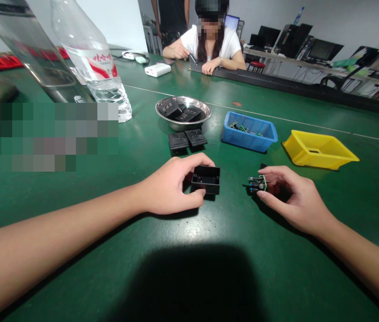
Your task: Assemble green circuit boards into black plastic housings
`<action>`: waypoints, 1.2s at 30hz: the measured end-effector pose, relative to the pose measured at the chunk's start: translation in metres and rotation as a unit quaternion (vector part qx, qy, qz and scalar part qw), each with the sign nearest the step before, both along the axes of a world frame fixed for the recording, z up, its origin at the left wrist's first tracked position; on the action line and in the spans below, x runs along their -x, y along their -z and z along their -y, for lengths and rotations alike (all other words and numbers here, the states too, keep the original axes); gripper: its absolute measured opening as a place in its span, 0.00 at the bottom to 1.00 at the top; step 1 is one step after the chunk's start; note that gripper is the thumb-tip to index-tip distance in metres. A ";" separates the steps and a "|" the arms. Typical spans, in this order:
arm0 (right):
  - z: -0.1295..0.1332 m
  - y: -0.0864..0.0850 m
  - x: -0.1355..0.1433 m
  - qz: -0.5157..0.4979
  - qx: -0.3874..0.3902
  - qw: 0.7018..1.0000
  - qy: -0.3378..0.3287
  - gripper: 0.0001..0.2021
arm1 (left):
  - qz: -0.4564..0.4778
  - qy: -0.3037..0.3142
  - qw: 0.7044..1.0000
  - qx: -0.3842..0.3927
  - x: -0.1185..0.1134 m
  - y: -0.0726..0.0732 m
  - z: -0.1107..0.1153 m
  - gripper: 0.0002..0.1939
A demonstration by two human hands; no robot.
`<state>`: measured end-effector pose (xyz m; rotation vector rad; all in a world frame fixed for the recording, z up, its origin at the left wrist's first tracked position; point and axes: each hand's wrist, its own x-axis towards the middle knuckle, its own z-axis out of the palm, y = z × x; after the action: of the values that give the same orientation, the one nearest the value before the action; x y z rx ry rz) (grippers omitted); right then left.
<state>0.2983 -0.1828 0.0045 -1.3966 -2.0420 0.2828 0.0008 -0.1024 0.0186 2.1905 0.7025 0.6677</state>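
My left hand grips an open-topped black plastic box by its left side, thumb in front and fingers behind. To the right, my right hand pinches a small green circuit board with black and blue components pointing left toward the box. The board and the box are apart. Two black plastic pieces lie side by side just beyond my left hand. Behind them a round metal bowl holds several black parts.
A blue bin with small circuit boards and a yellow bin stand beyond my right hand on the green table. Water bottle at left; white device farther back. A person works across the table.
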 end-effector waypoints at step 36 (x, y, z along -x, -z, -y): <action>-0.004 0.001 0.003 0.019 -0.045 0.999 -0.006 0.16 | -0.104 0.042 0.976 -0.188 -0.003 0.003 0.002 0.22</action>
<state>0.2950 -0.1785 0.0031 -1.3452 -2.0673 0.1691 0.0034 -0.1048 0.0156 2.6529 0.6211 0.5664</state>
